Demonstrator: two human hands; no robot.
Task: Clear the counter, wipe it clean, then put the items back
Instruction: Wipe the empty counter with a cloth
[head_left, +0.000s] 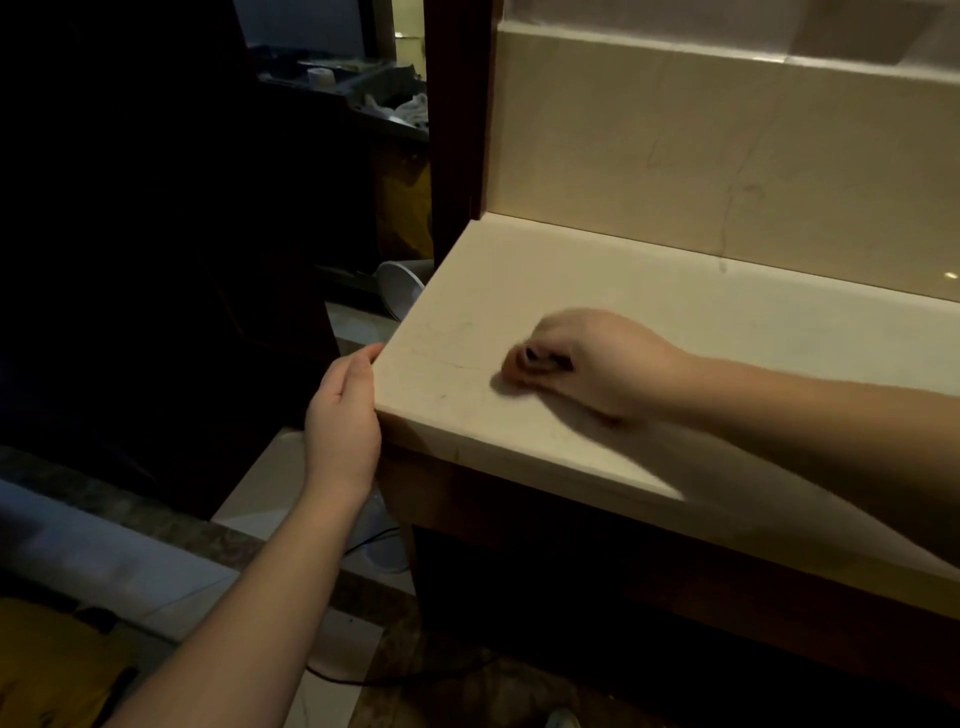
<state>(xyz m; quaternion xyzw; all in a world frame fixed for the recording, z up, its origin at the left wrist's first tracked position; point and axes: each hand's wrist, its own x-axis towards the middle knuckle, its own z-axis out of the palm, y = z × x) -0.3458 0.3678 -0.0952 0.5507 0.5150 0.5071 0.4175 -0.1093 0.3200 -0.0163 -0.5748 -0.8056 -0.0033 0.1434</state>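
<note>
Head view: 2 hands (343, 415) (587, 358), 1 counter (675, 332).

Right hand (587, 364) motion-blurred; contents of curled fingers (540, 361) unclear.

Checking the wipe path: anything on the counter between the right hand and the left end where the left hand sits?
Nothing visible. The right hand rests fisted on the counter, blurred; the stretch of top toward the left hand, cupped at the corner edge, is bare apart from faint marks.
</note>
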